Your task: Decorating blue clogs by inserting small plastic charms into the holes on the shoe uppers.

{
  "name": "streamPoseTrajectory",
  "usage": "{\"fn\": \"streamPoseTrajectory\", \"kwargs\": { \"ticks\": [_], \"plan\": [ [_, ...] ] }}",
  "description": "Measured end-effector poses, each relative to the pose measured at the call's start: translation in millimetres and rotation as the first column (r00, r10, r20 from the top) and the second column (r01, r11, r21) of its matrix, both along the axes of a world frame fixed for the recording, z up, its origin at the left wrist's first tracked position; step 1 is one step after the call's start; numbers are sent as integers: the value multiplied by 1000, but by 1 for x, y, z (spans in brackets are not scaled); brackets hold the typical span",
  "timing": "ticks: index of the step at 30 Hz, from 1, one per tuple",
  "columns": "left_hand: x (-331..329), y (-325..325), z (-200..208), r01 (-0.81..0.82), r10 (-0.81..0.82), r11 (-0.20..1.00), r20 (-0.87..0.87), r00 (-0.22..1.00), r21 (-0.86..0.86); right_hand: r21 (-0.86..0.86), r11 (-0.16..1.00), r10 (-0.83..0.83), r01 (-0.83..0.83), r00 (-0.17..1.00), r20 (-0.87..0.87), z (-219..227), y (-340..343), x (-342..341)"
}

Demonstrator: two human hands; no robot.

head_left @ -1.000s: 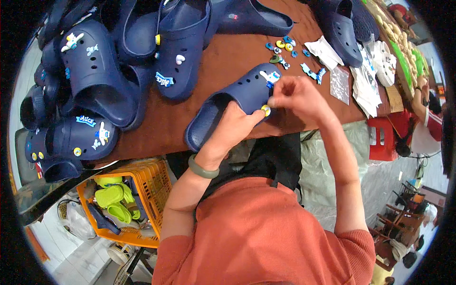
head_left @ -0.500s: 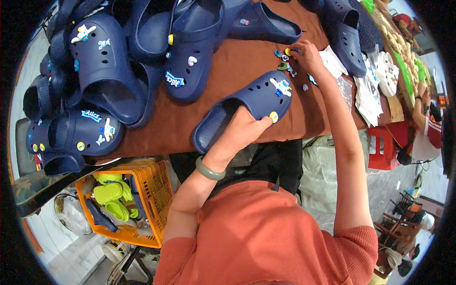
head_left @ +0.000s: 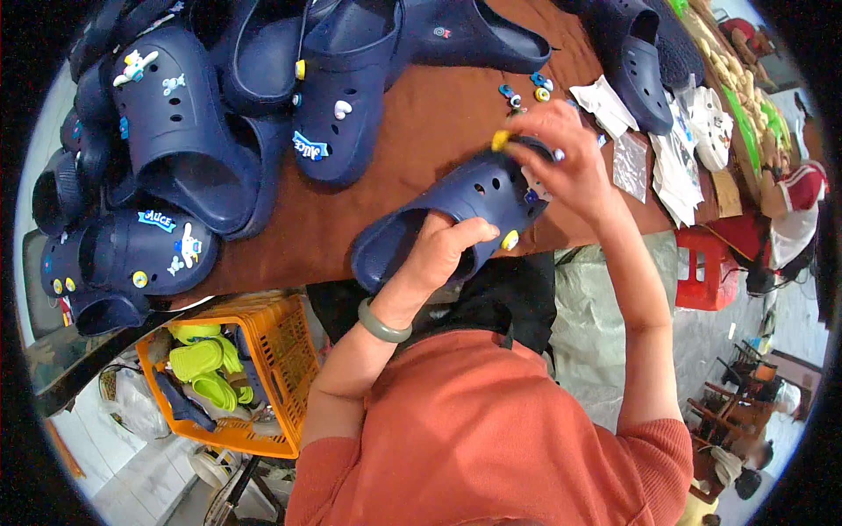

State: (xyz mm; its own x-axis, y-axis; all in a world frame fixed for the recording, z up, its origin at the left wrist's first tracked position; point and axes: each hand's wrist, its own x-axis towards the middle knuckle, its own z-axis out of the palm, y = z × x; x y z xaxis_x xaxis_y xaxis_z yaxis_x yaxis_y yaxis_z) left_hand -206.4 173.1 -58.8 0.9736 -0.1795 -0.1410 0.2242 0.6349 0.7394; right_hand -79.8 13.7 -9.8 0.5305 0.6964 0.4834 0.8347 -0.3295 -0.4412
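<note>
My left hand (head_left: 438, 248) grips a navy clog (head_left: 491, 188), its fingers inside the foot opening and its thumb on top. A round yellow charm (head_left: 510, 239) sits on the clog's near side. Over the toe, my right hand (head_left: 566, 158) pinches a small yellow charm (head_left: 501, 140) between thumb and fingers. A thin dark piece lies across those fingers; its kind is unclear. Behind the hand, a white charm on the toe is mostly hidden. Several loose charms (head_left: 542, 85) lie on the brown cloth (head_left: 438, 123) beyond.
Navy clogs with charms (head_left: 193, 131) crowd the left and far table. To the right are a clear plastic bag (head_left: 631, 167), white papers (head_left: 675, 175) and a white clog (head_left: 709, 127). An orange crate (head_left: 281, 368) with green clogs stands below left. A red stool (head_left: 702, 272) is at right.
My right hand has come back from the loose charms to above the clog's toe, carrying the yellow charm. My left hand keeps hold of the clog, which has shifted slightly.
</note>
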Motion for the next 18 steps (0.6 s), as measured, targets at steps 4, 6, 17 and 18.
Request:
{"fn": "streamPoseTrajectory", "kwargs": {
  "ticks": [4, 6, 17, 18],
  "plan": [
    [3, 0, -2, 15, -14, 1000, 27, 1000, -27, -46, 996, 85, -80, 988, 131, -5, 0, -21],
    [4, 0, 1, 5, -5, 1000, 16, 1000, -2, -39, 995, 99, -95, 990, 98, -5, -1, -24],
    [2, 0, -6, 5, -9, 993, 30, 1000, 121, -152, 955, 182, -256, 906, -382, 14, 9, -3],
    [2, 0, -6, -22, 20, 989, 13, 1000, 149, -170, 935, 193, -312, 847, -495, 15, 11, 2]
  ]
}}
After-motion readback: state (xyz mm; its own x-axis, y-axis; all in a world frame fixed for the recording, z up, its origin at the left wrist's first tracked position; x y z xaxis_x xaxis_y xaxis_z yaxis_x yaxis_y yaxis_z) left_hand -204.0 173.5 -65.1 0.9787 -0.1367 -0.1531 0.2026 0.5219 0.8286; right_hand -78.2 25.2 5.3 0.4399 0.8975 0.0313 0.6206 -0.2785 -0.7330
